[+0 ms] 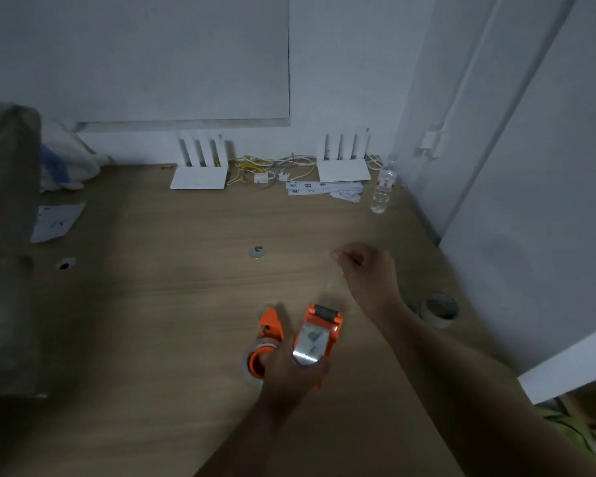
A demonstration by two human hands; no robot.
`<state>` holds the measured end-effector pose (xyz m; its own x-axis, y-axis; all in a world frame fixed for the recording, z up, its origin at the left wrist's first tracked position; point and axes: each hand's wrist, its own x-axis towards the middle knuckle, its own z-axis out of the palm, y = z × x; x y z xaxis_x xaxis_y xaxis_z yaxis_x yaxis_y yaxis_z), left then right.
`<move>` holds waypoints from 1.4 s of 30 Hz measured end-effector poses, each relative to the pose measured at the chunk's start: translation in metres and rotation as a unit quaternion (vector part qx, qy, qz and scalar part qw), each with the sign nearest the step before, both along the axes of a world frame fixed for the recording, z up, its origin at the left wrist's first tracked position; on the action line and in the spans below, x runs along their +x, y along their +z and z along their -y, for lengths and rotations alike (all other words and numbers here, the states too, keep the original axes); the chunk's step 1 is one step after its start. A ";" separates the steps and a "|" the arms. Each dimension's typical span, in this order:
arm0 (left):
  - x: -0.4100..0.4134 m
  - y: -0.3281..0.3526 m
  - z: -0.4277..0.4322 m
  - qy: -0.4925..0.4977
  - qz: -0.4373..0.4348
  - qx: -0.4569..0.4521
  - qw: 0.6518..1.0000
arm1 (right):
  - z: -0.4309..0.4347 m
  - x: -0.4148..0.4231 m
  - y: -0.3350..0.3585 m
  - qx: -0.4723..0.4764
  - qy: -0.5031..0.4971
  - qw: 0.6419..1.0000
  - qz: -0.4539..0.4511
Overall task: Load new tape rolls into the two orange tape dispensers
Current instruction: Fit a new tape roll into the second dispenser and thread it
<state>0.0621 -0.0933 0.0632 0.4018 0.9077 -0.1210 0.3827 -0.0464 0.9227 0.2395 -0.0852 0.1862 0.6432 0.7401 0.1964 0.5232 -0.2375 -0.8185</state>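
Note:
My left hand (289,370) grips an orange tape dispenser (319,333) from below, its roller end pointing away from me and a clear tape roll showing in its frame. A faint strip of clear tape runs from its front up to my right hand (365,270), which pinches the tape's end above the wooden table (186,304). A second orange dispenser (267,342) lies on the table just left of my left hand, with a clear tape roll around its hub. Another tape roll (439,309) sits at the table's right edge.
Two white routers (200,173) (344,166) with tangled cables stand along the back wall. A plastic water bottle (382,191) and paper slips (324,189) lie at the back right. A sheet of paper (57,222) lies at the left. Two round holes (65,264) (257,252) pierce the tabletop.

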 end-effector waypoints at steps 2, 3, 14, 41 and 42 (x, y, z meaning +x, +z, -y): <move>-0.001 -0.004 0.002 0.010 -0.008 0.007 1.000 | -0.003 0.001 0.006 0.000 0.017 1.000 0.008; -0.001 -0.004 0.002 0.018 -0.008 0.005 1.000 | -0.004 0.001 0.007 -0.002 0.026 1.000 0.012; 0.001 0.020 0.006 0.049 0.044 0.044 0.997 | -0.022 0.029 0.005 -0.029 0.011 1.000 0.001; 0.007 0.074 0.011 0.045 0.194 0.029 0.980 | -0.057 0.049 -0.037 -0.134 0.095 0.984 -0.069; 0.007 0.073 0.010 0.040 0.189 0.037 0.981 | -0.056 0.049 -0.041 -0.134 0.100 0.983 -0.070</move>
